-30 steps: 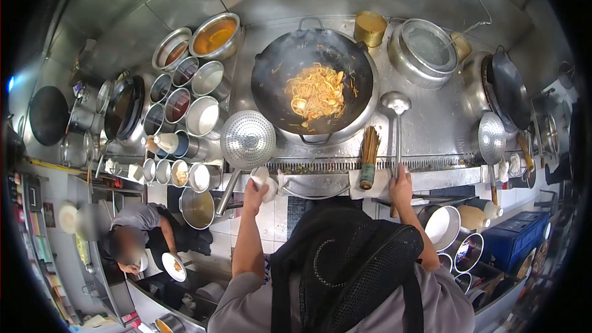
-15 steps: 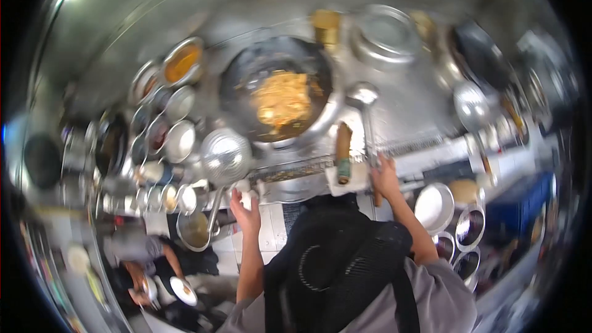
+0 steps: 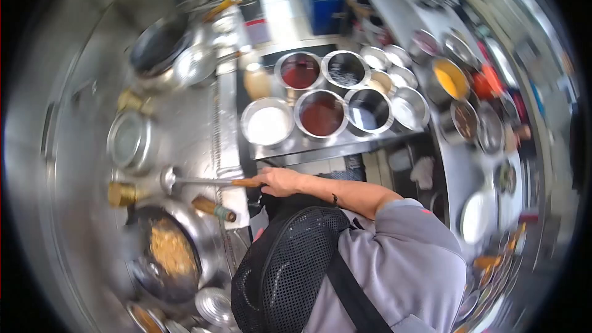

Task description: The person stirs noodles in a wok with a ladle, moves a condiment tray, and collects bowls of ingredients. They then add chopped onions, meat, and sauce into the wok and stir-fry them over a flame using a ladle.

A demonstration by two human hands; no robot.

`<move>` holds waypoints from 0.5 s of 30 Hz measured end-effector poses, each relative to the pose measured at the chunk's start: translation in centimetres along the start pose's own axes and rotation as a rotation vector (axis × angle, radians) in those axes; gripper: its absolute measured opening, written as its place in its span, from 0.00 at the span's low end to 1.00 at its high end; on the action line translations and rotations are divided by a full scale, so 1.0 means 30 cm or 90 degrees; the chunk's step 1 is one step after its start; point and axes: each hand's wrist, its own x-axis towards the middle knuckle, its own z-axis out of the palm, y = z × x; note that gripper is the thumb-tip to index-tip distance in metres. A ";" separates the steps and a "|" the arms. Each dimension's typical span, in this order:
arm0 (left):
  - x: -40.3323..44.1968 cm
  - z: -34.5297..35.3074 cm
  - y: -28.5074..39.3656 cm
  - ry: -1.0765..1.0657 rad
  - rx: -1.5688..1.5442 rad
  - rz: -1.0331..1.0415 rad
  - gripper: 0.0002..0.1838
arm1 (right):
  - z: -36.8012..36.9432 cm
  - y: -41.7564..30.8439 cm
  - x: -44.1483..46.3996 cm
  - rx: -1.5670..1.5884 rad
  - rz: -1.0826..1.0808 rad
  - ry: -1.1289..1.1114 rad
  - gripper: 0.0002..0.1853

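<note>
My right hand [image 3: 280,180] is closed around the wooden end of a long-handled ladle [image 3: 203,182]. The ladle's metal bowl rests on the steel counter at the left. Below it is a dark wok [image 3: 148,282] with yellowish cooked food [image 3: 171,250] in it. Between ladle and wok lies a thick brown stick-like thing [image 3: 214,208] with a green band, its end over a white cloth [image 3: 235,200]. My left hand is out of view.
Ahead stands a shelf with several round pots, among them a pot of white contents [image 3: 267,124] and a pot of dark red sauce [image 3: 322,114]. A perforated strainer [image 3: 194,66] lies at upper left. A lidded metal pot [image 3: 131,140] sits on the counter. A blue bin [image 3: 320,3] is farther back.
My view has swung to the right, so the wok now appears at lower left and the sauce pots are central. My right hand stays on the ladle handle. My open left hand has left the view.
</note>
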 end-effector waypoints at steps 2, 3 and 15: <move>0.060 -0.018 0.007 -0.048 0.058 -0.007 0.30 | 0.032 0.041 -0.178 -0.014 0.107 0.037 0.26; 0.087 -0.017 0.009 -0.068 0.082 -0.012 0.30 | 0.056 0.067 -0.274 -0.025 0.147 0.064 0.25; 0.218 0.333 0.206 -0.279 0.313 0.055 0.30 | 0.429 0.416 -1.324 0.029 0.607 0.037 0.23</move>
